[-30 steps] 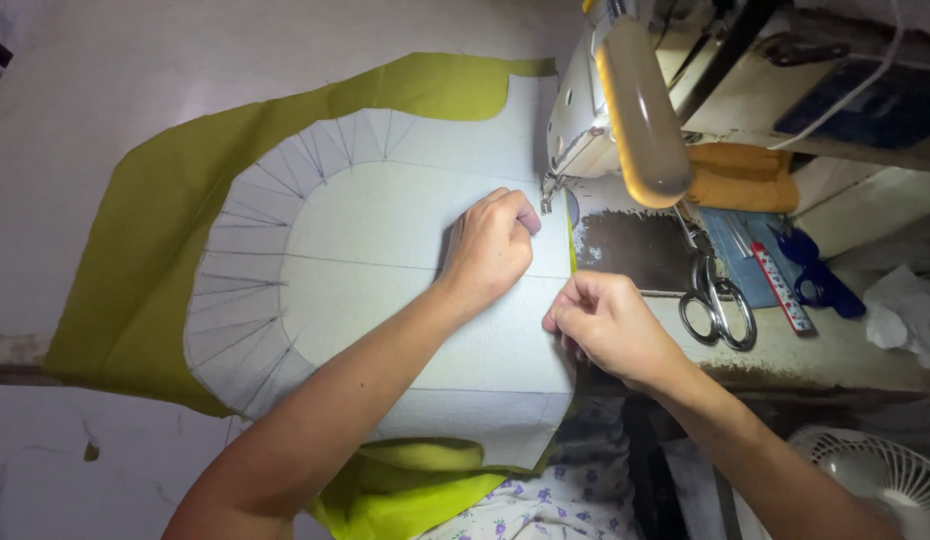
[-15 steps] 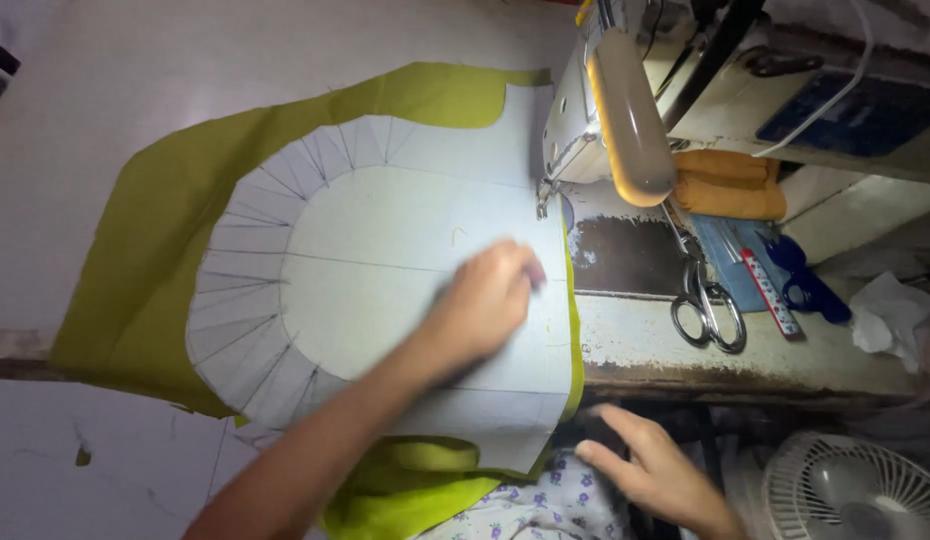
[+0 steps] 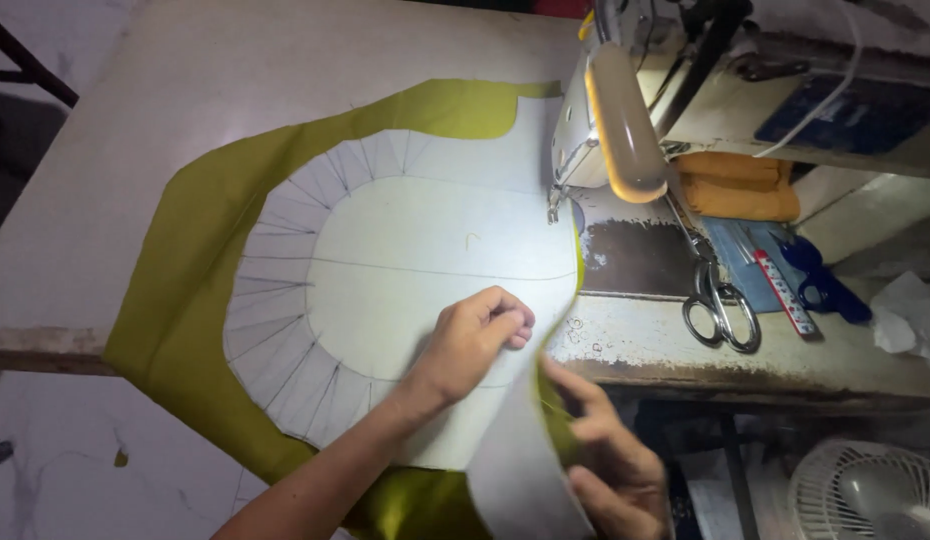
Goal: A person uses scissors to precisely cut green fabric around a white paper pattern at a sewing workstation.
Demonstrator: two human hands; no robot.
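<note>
Right hand [image 3: 610, 465]: lowest in view, blurred; fingers spread and curled round the lifted near-right edge of the white fabric panel, which is gripped below the table edge.
Left hand [image 3: 472, 345]: fingers bunched together, fingertips [image 3: 520, 325] pressed down on the panel just beside its right edge; nothing is pinched as far as can be seen.
White interfacing panel with pencilled radial lines [image 3: 405, 270]: laid flat on the olive-green fabric piece, near-right corner folded up and hanging off the table front; a curved seam line is drawn round an oval centre.
Olive-green fabric piece [image 3: 185, 290]: spread under the white panel, seen as a wide band along its left and far sides, near end draped off the table edge.
Worn white wooden table [image 3: 105, 150]: both fabric pieces are borne by it; chipped paint is seen at the front edge on the right.
Steel scissors [image 3: 720, 300]: laid on the table right of the fabric, handles toward the viewer.
Blue-handled tools [image 3: 820, 285]: just beside the scissors, kind not clear.
White fan [image 3: 870, 495]: below the table, bottom right.
Cream sewing machine [image 3: 605, 130]: far right, needle end just beside the panel's far-right edge; a lit lamp is seen on its head.
Orange folded cloth [image 3: 735, 185]: tucked behind the machine head.
</note>
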